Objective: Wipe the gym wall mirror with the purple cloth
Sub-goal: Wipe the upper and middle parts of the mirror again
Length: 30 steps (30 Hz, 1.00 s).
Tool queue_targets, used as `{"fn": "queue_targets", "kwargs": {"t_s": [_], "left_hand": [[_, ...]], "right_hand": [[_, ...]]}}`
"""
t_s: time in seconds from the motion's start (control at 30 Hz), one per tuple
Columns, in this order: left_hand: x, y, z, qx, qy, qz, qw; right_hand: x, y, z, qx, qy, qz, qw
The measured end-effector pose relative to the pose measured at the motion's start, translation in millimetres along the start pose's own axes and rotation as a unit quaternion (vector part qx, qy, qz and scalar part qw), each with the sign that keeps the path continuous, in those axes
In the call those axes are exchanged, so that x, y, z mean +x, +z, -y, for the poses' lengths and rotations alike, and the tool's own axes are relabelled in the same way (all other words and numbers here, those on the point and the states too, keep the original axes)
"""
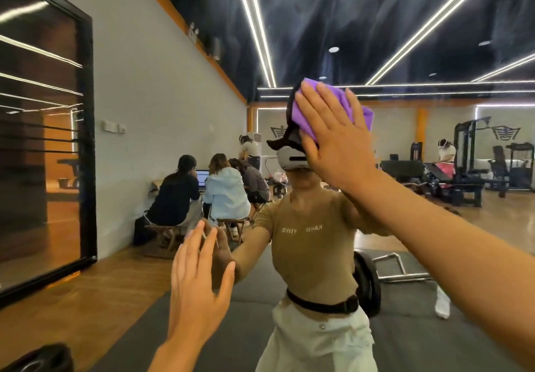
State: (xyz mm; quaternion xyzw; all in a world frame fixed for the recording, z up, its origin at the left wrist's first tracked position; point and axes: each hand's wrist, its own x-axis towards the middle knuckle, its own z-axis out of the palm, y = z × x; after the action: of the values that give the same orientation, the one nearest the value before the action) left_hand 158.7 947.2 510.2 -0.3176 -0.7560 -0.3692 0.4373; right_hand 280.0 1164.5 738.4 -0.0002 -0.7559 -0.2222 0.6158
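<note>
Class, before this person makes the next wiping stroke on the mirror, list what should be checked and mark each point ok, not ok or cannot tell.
1. Purple cloth lies flat between palm and mirror: ok.
2. Right hand presses the cloth with straight fingers: ok.
3. Left hand is braced open on the glass: ok.
4. Cloth is damp enough: cannot tell.
5. Glass beside the cloth shows streaks left to wipe: cannot tell.

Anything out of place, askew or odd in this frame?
Mostly normal: the right hand presses the purple cloth flat on the mirror. In the reflection, a metal frame lies tipped over on the mat.
</note>
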Motion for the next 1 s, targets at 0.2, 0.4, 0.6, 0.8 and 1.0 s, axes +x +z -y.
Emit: {"fn": "queue_targets", "kwargs": {"t_s": [0.2, 0.4, 0.6, 0.8, 1.0], "left_hand": [[2, -7, 7, -0.025, 0.024, -0.005, 0.999], [-6, -20, 42, 0.012, -0.061, -0.028, 0.998], [-7, -28, 65, 0.032, -0.014, -0.003, 0.999], [-2, -31, 72, -0.009, -0.020, -0.006, 1.000], [3, -40, 91, -0.009, -0.057, 0.014, 0.998]], "right_hand": [[-76, 32, 86, -0.011, -0.051, 0.043, 0.998], [-147, 47, 130, -0.072, -0.271, 0.158, 0.947], [-40, 40, 92, -0.037, -0.373, 0.157, 0.914], [66, 44, 99, -0.019, -0.131, 0.025, 0.991], [4, 68, 164, -0.020, -0.088, 0.021, 0.996]]}}
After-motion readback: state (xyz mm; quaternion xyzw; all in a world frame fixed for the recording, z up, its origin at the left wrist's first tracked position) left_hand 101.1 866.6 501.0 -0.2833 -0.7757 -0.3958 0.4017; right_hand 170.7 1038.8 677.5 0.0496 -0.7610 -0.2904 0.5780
